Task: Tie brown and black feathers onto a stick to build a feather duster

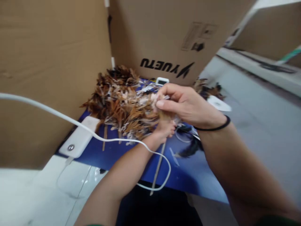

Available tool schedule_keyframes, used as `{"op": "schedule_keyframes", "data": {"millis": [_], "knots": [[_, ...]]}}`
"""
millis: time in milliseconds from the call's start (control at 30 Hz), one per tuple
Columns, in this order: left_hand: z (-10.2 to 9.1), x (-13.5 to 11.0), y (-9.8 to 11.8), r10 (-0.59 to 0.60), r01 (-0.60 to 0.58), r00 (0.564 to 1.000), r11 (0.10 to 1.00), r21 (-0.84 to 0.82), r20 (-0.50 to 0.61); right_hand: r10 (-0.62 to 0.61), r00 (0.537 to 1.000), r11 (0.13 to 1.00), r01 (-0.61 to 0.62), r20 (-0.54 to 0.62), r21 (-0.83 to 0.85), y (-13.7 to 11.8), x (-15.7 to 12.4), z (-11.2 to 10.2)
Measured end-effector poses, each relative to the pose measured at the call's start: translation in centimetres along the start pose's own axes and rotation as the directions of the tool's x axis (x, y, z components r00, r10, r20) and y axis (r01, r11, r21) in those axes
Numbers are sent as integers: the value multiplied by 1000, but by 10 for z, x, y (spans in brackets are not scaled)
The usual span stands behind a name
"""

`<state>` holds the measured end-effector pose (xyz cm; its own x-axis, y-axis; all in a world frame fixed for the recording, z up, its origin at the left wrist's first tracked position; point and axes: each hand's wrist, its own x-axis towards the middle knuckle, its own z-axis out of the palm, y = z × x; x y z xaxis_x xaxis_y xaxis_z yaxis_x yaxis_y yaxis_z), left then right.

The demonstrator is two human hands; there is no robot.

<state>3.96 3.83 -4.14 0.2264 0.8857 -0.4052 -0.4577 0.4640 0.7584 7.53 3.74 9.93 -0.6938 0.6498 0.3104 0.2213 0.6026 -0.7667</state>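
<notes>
My right hand [185,102], with a black band at its wrist, is closed in a pinch on a small tuft of pale feathers [155,99]. Just below and partly behind it, my left hand [166,128] has its fingers curled closed. Brown feather [164,116] shows at the top of that hand. From under it a thin wooden stick [158,168] runs toward me; whether the fingers grip it is unclear. A large heap of brown, tan and white feathers [127,103] lies beside both hands on the blue table top [141,168].
A white power bank [81,136] lies at the left edge, and a white cable [58,117] loops across the front. Cardboard walls [160,34] stand behind and at left. A small white display device [162,81] is at the back. Dark feathers [191,147] lie at right.
</notes>
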Motion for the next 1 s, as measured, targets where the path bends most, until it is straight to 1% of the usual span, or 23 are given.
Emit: {"op": "schedule_keyframes", "data": {"millis": [67, 100, 167, 233, 267, 300, 400, 467, 600, 800, 1000], "knots": [[2, -1, 1, -3, 1, 998, 999, 32, 59, 55, 986, 998, -57, -155, -9, 8, -27, -33], [2, -1, 2, 1, -4, 997, 999, 42, 81, 90, 975, 995, -99, -204, -34, 15, -41, -46], [3, -1, 3, 9, -15, 994, 998, 55, 112, 176, 955, 975, -203, -238, -91, 33, -66, -62], [4, -2, 3, 8, -18, 990, 997, 71, 139, 263, 940, 942, -299, -218, -154, 54, -85, -68], [4, -3, 3, 5, -16, 989, 997, 75, 150, 283, 938, 927, -321, -202, -193, 64, -93, -68], [5, -4, 3, 1, -13, 988, 997, 77, 156, 277, 941, 917, -319, -193, -238, 74, -99, -66], [7, -6, 4, -6, -7, 988, 997, 83, 157, 205, 956, 903, -267, -208, -337, 93, -110, -60], [8, -7, 5, -6, -8, 988, 996, 92, 157, 174, 957, 901, -250, -232, -356, 99, -114, -58], [8, -8, 7, -15, -4, 985, 994, 113, 169, 133, 957, 897, -228, -258, -380, 105, -120, -57], [10, -9, 5, -39, 16, 986, 989, 148, 160, 129, 976, 895, -190, -174, -402, 109, -126, -52], [13, -10, 3, -59, 33, 987, 985, 171, 147, 170, 975, 883, -215, -142, -417, 104, -127, -48]]}}
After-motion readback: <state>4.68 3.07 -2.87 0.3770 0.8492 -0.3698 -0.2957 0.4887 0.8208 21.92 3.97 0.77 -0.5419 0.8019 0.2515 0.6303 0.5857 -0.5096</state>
